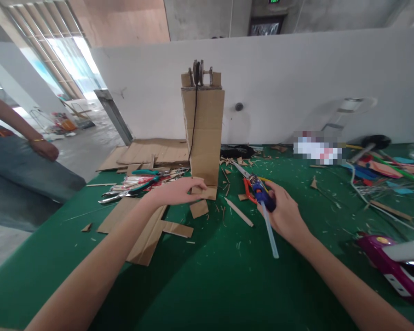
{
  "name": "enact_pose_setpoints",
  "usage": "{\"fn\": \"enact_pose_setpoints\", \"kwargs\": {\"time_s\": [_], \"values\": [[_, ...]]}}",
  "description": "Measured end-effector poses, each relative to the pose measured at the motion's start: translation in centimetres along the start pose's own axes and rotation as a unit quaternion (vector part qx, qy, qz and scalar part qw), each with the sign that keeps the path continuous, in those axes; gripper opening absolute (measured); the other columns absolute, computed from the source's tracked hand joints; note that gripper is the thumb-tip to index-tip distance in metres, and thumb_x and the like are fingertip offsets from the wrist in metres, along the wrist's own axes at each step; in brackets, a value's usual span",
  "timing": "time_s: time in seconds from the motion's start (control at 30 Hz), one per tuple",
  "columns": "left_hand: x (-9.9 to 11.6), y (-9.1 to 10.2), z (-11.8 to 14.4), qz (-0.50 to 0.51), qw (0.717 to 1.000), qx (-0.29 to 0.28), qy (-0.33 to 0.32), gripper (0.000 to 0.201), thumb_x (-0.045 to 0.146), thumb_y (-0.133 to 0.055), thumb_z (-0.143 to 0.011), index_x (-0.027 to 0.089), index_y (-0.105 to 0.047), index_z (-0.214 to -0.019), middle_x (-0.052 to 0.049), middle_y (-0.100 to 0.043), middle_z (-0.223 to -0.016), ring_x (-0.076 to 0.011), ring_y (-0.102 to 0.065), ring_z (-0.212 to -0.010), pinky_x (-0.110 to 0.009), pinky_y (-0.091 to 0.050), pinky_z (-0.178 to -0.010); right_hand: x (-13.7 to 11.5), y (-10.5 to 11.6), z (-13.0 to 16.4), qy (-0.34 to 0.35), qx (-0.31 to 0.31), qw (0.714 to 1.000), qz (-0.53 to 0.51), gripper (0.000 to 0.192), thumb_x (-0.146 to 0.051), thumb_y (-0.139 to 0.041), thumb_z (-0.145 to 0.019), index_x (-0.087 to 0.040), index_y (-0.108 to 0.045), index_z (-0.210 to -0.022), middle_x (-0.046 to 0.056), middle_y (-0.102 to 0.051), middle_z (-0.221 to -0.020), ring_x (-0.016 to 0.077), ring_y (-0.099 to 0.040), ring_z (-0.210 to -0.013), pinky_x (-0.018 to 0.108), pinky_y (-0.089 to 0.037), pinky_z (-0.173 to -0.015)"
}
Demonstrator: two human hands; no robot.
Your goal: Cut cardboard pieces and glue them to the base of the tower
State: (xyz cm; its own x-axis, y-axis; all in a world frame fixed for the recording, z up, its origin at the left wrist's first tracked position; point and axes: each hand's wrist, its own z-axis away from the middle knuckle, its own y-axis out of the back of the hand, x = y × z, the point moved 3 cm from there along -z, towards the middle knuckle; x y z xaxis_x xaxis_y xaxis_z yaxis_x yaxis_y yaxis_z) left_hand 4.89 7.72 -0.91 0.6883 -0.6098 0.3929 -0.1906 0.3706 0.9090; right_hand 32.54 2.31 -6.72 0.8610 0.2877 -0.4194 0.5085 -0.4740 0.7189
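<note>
A tall cardboard tower (205, 133) stands upright on the green table, topped by a small wheel assembly (198, 73) with a black cord (195, 119) hanging down its front. My left hand (181, 191) is at the foot of the tower, fingers bent around the cardboard at its base. In my right hand (281, 209) is a blue hot glue gun (260, 191), its nozzle toward the tower; a translucent glue stick (271, 234) sticks out of its back. Orange-handled scissors (249, 191) lie right behind the gun, partly hidden. A whitish stick (239, 212) rests between my hands.
Cardboard pieces (146, 241) and pliers (115, 196) lie at left. Scraps surround the tower's base. A purple-and-white device (389, 264) and a pile of coloured strips (379, 170) are at right. Behind rises a white partition (272, 87). Another person (24, 170) stands at left.
</note>
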Motion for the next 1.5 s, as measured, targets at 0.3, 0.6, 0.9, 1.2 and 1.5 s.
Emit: {"fn": "enact_pose_setpoints", "kwargs": {"time_s": [0.3,0.6,0.9,1.2,1.5], "values": [[-2.8,-0.8,-0.5,-0.095,0.995,0.019,0.035,0.028,0.024,-0.047,-0.082,0.024,-0.057,-0.108,-0.004,-0.06,-0.113,-0.02,-0.057,-0.099,-0.029,-0.043,-0.081,-4.4,0.3,1.2,-0.091,-0.055,0.977,-0.188,0.042,-0.041,-0.06,-0.077,-0.022,-0.053,-0.114,0.007,-0.066,-0.094,0.0219,-0.064,-0.077,0.035,-0.052,-0.07],[-1.5,-2.9,-1.2,-0.137,0.99,0.027,0.03,0.032,0.02,-0.042,-0.084,0.023,-0.059,-0.11,-0.007,-0.061,-0.112,-0.0225,-0.059,-0.097,-0.03,-0.044,-0.074,-2.2,-0.3,1.4,-0.272,-0.019,0.884,-0.38,0.048,-0.068,-0.056,-0.071,-0.02,-0.055,-0.076,0.002,-0.056,-0.059,0.018,-0.058,-0.047,0.031,-0.05,-0.04],[-1.0,-1.1,-0.1,-0.008,0.999,0.031,0.013,0.038,0.021,-0.035,-0.089,0.026,-0.049,-0.125,-0.004,-0.058,-0.123,-0.0188,-0.056,-0.106,-0.031,-0.043,-0.088,-5.6,-2.6,2.4,-0.32,-0.107,0.765,-0.549,0.046,-0.064,-0.055,-0.075,-0.019,-0.059,-0.079,0.005,-0.066,-0.07,0.0225,-0.067,-0.068,0.035,-0.057,-0.062],[-3.4,-4.0,0.9,0.307,0.927,0.196,0.091,0.043,0.034,-0.052,-0.083,0.02,-0.042,-0.122,-0.009,-0.05,-0.122,-0.0152,-0.06,-0.085,-0.03,-0.056,-0.067,-2.6,-2.5,0.8,-0.251,-0.036,0.892,-0.373,0.051,-0.064,-0.045,-0.081,-0.017,-0.064,-0.08,0.009,-0.07,-0.079,0.0232,-0.066,-0.077,0.034,-0.053,-0.066],[-3.4,-5.2,1.6,0.15,0.95,0.254,0.097,0.061,0.034,-0.054,-0.082,0.023,-0.029,-0.137,-0.01,-0.036,-0.142,-0.0225,-0.045,-0.122,-0.032,-0.048,-0.09,-3.2,-3.6,1.6,-0.199,-0.117,0.901,-0.366,0.052,-0.064,-0.043,-0.083,-0.015,-0.061,-0.088,0.001,-0.059,-0.052,0.0187,-0.061,-0.055,0.031,-0.048,-0.056]]}}
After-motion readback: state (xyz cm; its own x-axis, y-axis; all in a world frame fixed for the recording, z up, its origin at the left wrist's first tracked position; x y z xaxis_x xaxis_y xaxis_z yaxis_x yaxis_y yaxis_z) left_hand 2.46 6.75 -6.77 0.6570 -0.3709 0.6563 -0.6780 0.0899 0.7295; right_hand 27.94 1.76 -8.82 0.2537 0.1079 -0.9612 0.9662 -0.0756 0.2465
